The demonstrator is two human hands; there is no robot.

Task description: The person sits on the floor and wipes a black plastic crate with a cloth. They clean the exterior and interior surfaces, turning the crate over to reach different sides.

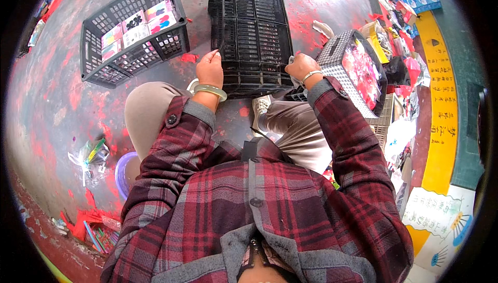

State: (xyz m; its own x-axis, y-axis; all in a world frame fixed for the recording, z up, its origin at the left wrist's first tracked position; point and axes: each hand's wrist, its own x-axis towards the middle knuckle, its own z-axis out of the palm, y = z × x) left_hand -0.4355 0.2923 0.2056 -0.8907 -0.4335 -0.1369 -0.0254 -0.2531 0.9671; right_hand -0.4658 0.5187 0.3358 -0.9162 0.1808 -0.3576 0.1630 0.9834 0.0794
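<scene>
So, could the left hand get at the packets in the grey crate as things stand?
Probably, once freed: the left hand grips the black crate, but the packets sit uncovered in the open-topped grey crate to its left, perhaps needing a lean.

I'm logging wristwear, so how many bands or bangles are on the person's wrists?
2: a pale green bangle at the wrist of the left hand, and a slimmer silvery band at the right hand's wrist. Sleeves may hide more.
</scene>
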